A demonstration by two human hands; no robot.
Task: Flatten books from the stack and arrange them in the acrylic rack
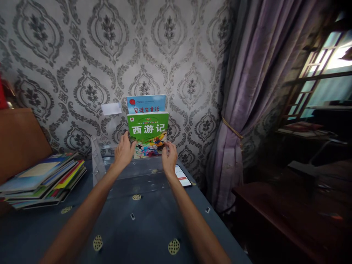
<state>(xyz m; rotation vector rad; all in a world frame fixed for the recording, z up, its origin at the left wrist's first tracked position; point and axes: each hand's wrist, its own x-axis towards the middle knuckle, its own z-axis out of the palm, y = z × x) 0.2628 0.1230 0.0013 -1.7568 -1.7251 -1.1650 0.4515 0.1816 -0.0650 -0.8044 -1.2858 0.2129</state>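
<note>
A green picture book [145,137] with large white Chinese characters stands upright, its cover facing me. My left hand [124,151] is at its left edge, the thumb over the cover and the fingers outside the edge. At the opposite edge, my right hand [169,156] has its bent fingers and thumb closed on the book. Behind it, a blue book [146,102] rises higher, its lower part hidden. Both books are in a clear plastic rack [98,163], whose left side panel shows beside my left wrist.
A stack of books [45,179] lies at the left beside a brown box-like panel [23,141]. A lit phone [182,176] rests near the right edge of the dark blue tablecloth [148,234]. Patterned wallpaper backs the table; a tied purple curtain [233,139] hangs right.
</note>
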